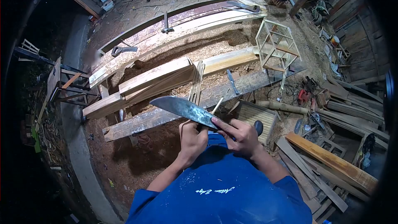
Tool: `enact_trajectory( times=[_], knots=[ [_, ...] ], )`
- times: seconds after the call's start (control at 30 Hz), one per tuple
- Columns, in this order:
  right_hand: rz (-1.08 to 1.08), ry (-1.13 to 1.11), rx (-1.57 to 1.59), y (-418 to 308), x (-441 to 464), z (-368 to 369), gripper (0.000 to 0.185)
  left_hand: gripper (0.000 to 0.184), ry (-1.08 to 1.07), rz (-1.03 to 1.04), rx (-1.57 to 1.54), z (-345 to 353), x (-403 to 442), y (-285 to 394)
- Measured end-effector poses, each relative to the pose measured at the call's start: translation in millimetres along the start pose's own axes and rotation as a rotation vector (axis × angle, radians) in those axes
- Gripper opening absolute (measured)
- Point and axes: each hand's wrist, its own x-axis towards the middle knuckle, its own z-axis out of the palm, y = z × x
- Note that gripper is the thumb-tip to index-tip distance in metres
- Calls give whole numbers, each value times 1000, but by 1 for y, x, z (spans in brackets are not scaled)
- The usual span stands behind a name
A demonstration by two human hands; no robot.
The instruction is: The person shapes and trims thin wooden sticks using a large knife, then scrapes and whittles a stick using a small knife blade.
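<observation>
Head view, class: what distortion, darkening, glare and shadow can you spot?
In the head view, the long pale plank bows, probably lens distortion, and the corners go black; also in the head view, the knife blade shines in patches and shadow darkens the ground.

Two bare hands: one left hand [193, 138], one right hand [239, 136]. At them, one broad, curved steel knife [178, 107] and one thin, pale wooden stick [217, 105]. Beyond them, one slim, straight-bladed knife [232, 81] and one dark-headed hammer [166, 25]. Beyond and rightward, one pale, open wooden frame [287, 50]. Right of them, one pale, ridged rectangular panel [260, 117] and one round, pale pole [284, 107].
</observation>
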Motion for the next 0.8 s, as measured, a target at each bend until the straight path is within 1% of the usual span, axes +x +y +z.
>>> enact_trajectory(
  times=[0.07, 0.2, 0.27, 0.33, 0.4, 0.43, 0.5, 0.53, 0.57, 0.6, 0.67, 0.7, 0.73, 0.77, 0.8],
  knots=[
    [-15, 13, -55, 1, -1, -1, 59, 12, 0, 1, 36, 0, -1, 3],
    [-55, 46, -191, 2, 0, -4, 61, 11, 18, -33, -52, 1, -3, 0],
    [-59, 46, -202, 2, 0, -8, 62, 11, 17, -36, -73, 0, -3, 0],
    [-66, 46, -213, 6, 1, -10, 63, 12, -30, -40, -18, -2, -3, 4],
    [-45, 94, -260, 16, -3, -9, 64, 15, -21, -82, -31, -3, -5, 16],
    [42, 155, -289, 27, -1, -16, 61, 17, -11, -120, -47, -3, -5, 20],
    [136, 324, -221, 61, 11, -40, 50, 19, -4, -109, -89, -9, -10, 16],
    [210, 301, -284, 64, 9, -55, 52, 21, 3, -107, -130, -14, -15, 13],
    [133, 307, -245, 61, 11, -62, 53, 19, 6, -168, -137, -17, -11, 10],
    [56, 311, -207, 59, 11, -67, 55, 19, 17, -170, -140, -15, -8, 13],
    [-29, 256, -81, 39, 11, -57, 60, 20, -28, -190, -133, -8, -3, 21],
    [-8, 150, -11, 24, 9, -54, 63, 17, -6, -189, -145, -4, -2, 25],
    [9, 71, 28, 13, 7, -46, 58, 17, -11, -187, -146, -3, 0, 23],
    [0, 6, -22, 2, 7, -41, 59, 15, -10, -123, -92, -5, 2, 18],
    [-55, 29, -25, 3, 5, -26, 59, 14, -5, -63, -36, -7, 1, 15]
  ],
)
